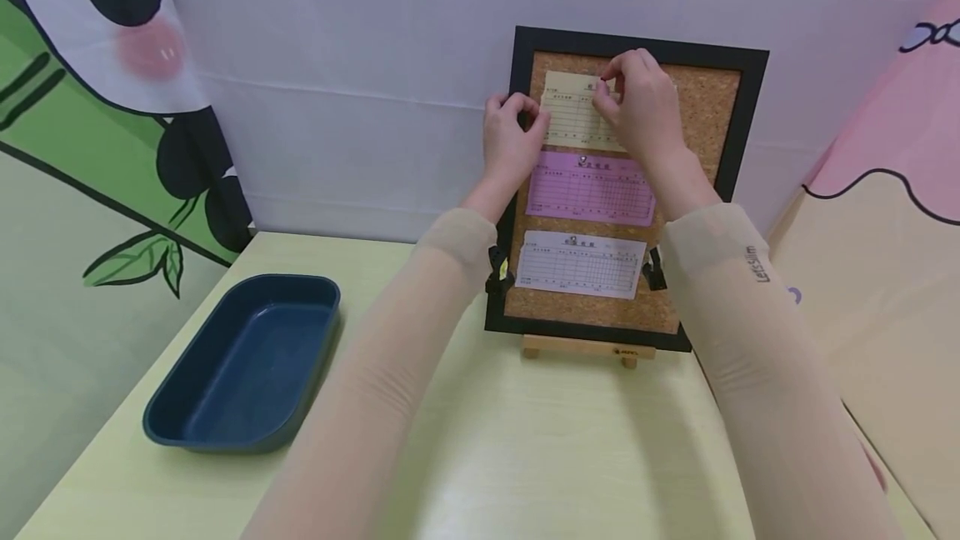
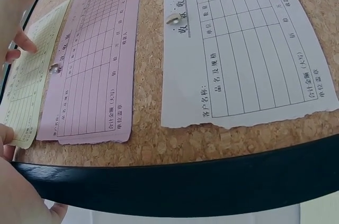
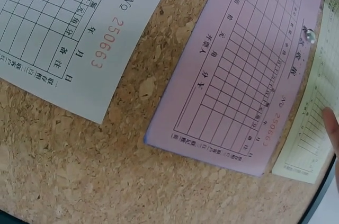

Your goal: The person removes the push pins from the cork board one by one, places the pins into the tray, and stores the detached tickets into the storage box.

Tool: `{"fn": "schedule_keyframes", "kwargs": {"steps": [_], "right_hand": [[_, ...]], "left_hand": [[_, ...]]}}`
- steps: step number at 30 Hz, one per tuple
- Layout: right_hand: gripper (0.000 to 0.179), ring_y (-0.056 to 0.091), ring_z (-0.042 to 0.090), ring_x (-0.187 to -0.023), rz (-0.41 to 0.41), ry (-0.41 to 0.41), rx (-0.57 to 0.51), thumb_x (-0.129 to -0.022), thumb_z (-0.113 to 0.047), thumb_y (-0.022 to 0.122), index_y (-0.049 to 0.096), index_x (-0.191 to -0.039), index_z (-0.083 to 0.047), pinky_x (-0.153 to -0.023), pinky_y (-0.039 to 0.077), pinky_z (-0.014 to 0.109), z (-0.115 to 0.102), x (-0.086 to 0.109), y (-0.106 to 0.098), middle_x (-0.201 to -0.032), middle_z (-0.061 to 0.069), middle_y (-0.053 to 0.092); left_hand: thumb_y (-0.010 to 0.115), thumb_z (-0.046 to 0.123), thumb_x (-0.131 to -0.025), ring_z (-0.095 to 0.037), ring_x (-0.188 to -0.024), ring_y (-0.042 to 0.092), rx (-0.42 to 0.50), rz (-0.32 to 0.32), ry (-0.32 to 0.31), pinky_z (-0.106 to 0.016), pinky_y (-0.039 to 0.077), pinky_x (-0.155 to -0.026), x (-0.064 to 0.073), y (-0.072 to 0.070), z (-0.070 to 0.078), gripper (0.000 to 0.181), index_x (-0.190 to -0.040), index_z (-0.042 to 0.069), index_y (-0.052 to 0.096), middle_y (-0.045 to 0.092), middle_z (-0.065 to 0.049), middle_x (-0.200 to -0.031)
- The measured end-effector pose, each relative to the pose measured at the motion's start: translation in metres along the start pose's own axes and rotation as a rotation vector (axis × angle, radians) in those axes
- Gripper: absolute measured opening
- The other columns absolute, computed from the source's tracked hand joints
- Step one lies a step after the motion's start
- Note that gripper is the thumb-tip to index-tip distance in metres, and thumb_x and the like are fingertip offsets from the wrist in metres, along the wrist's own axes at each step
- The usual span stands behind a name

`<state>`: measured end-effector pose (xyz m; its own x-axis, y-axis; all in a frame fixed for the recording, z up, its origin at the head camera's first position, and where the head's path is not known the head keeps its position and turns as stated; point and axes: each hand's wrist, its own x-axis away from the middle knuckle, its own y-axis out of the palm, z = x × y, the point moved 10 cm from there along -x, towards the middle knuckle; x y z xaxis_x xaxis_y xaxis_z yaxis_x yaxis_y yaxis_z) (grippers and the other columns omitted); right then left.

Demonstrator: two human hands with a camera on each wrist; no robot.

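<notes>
A yellow receipt slip (image 1: 573, 119) lies against the upper part of a black-framed cork board (image 1: 701, 119). My left hand (image 1: 512, 138) reaches over the board's left frame edge and pinches the slip's left edge between thumb and fingertips. At the top middle of the same slip, my right hand (image 1: 647, 102) pinches a small push pin, mostly hidden by the fingertips. In the left wrist view, the right thumb overlaps the yellow slip (image 2: 33, 73). Below it are a pink receipt slip (image 1: 588, 190) and a white receipt slip (image 1: 581, 265), each with a shiny pin at its top middle.
The board leans on a small wooden easel (image 1: 588, 346) on the pale table (image 1: 540, 440). Black clips (image 1: 498, 270) sit at the board's lower sides. A dark blue tray (image 1: 247, 357) stands at the left. Behind hangs a printed cloth (image 1: 345, 90).
</notes>
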<state>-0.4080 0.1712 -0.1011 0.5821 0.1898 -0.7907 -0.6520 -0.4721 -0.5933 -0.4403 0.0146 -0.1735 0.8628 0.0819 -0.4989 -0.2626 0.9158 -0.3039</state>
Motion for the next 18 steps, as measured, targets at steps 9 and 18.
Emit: {"fn": "schedule_keyframes", "kwargs": {"steps": [9,18], "right_hand": [[0.022,0.046,0.022,-0.073,0.056,-0.102,-0.030,-0.094,-0.015,0.051,0.057,-0.099,0.005,-0.065,0.033,0.027,-0.014,0.005,-0.018,-0.089,0.018,0.053],[0.022,0.047,0.023,-0.074,0.073,-0.151,-0.017,-0.094,-0.015,0.051,0.058,-0.100,0.006,-0.066,0.032,0.025,-0.024,0.012,-0.039,-0.087,0.018,0.053]], "left_hand": [[0.060,0.027,-0.093,-0.015,-0.130,0.033,0.001,0.058,0.042,-0.019,0.028,-0.106,0.003,-0.013,0.008,0.018,-0.090,0.010,0.060,0.037,-0.006,-0.138],[0.061,0.027,-0.092,-0.014,-0.127,0.037,-0.004,0.044,0.092,-0.018,0.029,-0.105,0.009,-0.026,0.017,0.019,-0.090,0.009,0.061,0.041,-0.006,-0.134]]}}
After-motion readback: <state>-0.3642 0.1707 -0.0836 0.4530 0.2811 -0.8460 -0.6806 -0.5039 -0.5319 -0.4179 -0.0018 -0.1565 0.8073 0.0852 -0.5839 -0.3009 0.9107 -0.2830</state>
